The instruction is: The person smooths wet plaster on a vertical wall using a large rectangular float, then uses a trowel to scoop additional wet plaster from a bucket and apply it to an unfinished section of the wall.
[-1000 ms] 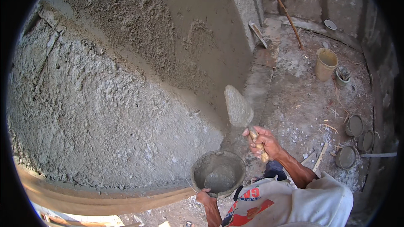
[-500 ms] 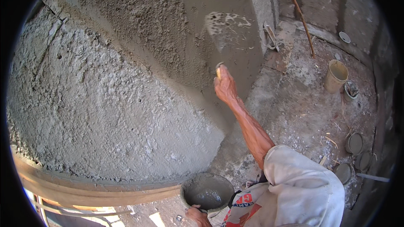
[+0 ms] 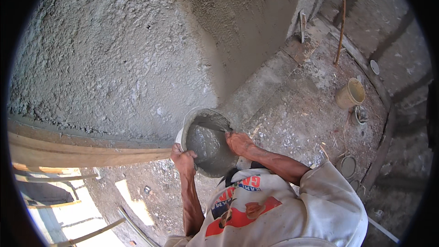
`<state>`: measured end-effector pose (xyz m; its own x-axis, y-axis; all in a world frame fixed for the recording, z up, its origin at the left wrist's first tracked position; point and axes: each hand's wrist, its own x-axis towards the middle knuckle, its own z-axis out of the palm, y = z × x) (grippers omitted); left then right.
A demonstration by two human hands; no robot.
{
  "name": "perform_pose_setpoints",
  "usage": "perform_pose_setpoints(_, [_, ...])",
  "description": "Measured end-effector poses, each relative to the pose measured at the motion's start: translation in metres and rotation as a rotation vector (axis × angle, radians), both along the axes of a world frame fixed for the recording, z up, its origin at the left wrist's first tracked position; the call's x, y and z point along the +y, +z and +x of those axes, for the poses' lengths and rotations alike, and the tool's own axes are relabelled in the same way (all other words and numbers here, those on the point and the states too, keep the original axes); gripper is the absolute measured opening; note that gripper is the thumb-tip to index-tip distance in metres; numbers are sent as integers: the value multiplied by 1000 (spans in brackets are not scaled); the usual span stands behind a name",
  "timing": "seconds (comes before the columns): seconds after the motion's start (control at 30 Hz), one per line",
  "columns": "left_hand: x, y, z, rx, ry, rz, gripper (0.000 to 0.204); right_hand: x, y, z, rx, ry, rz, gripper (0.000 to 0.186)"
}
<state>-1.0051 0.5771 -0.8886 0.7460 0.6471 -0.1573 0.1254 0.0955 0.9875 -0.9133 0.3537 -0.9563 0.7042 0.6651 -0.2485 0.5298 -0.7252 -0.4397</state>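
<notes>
A round bucket (image 3: 184, 126) of wet grey mortar (image 3: 206, 148) is held in front of my body. My left hand (image 3: 184, 159) grips its left rim, with the thumb over the edge. At the opposite rim my right hand (image 3: 240, 143) is closed round a trowel, whose handle the fingers mostly hide. The trowel's dark blade (image 3: 211, 128) reaches into the bucket and is hard to tell from the mortar. Ahead stands a rough grey wall (image 3: 114, 73), with darker, wetter plaster (image 3: 256, 32) over its right part.
A wooden board (image 3: 91, 150) runs along the wall's near left edge. On the rubble-strewn floor (image 3: 292, 119) at right stand a beige bucket (image 3: 351, 93), a small container (image 3: 360, 115) and a round tub (image 3: 347, 166). A thin stick (image 3: 342, 23) leans at the back right.
My right hand has come down from the wet plaster to the bucket with the trowel. The bucket and my left hand appear higher in view, and the view has shifted.
</notes>
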Motion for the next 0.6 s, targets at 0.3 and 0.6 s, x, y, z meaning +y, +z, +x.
perform_pose_setpoints(0.3, [-36, 56, 77, -10, -345, 0, 31, -45, 36, 9, 222, 87, -128, 29])
perform_pose_setpoints(0.6, [-55, 36, 84, -35, -243, -60, 30, -79, 52, 2, 1164, -244, 407, 14])
